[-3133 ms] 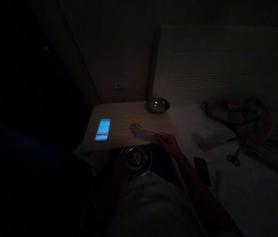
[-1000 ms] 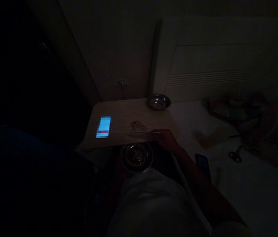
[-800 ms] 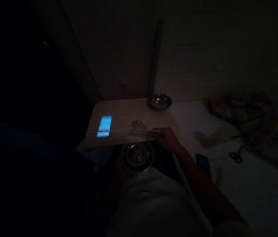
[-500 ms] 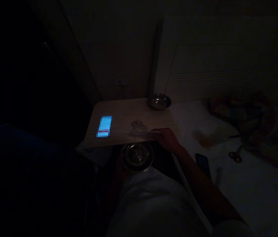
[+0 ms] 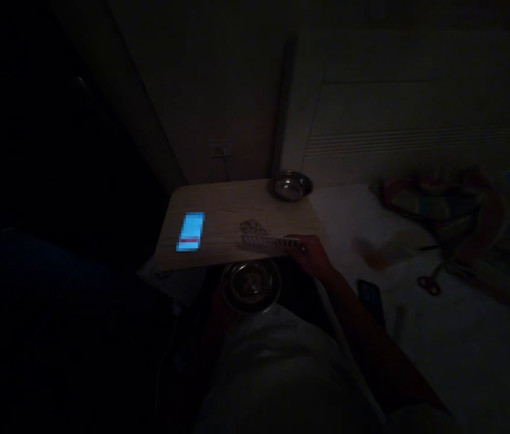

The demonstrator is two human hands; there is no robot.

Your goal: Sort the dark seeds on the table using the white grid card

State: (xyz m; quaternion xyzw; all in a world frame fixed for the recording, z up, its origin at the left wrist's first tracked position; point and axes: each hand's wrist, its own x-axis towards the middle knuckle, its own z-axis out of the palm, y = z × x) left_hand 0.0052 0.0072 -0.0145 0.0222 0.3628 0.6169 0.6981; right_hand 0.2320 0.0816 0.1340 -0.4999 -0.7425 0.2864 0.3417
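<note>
The scene is very dark. My right hand (image 5: 308, 253) is closed on one end of a long, flat, pale strip with dark slanted stripes (image 5: 266, 241); its exact kind is unclear. The strip stands along the near side of a small scatter of dark bits (image 5: 254, 227) on the wooden tabletop (image 5: 219, 208). Below the table's front edge, my left hand (image 5: 224, 304) grips the left side of a round metal bowl (image 5: 251, 307), its fingers mostly lost in shadow. Some small matter seems to lie in the bowl.
A second metal bowl (image 5: 291, 187) stands at the table's back right corner. A lit phone (image 5: 190, 232) lies on the left. On the white bed to the right are a dark phone (image 5: 371, 301), red-handled scissors (image 5: 429, 284) and colourful cloth (image 5: 418, 196). A wall socket (image 5: 221, 149) holds a plug.
My right hand has shifted slightly to the right with the striped strip, whose face now shows more. The bowl in my left hand stays nearly still.
</note>
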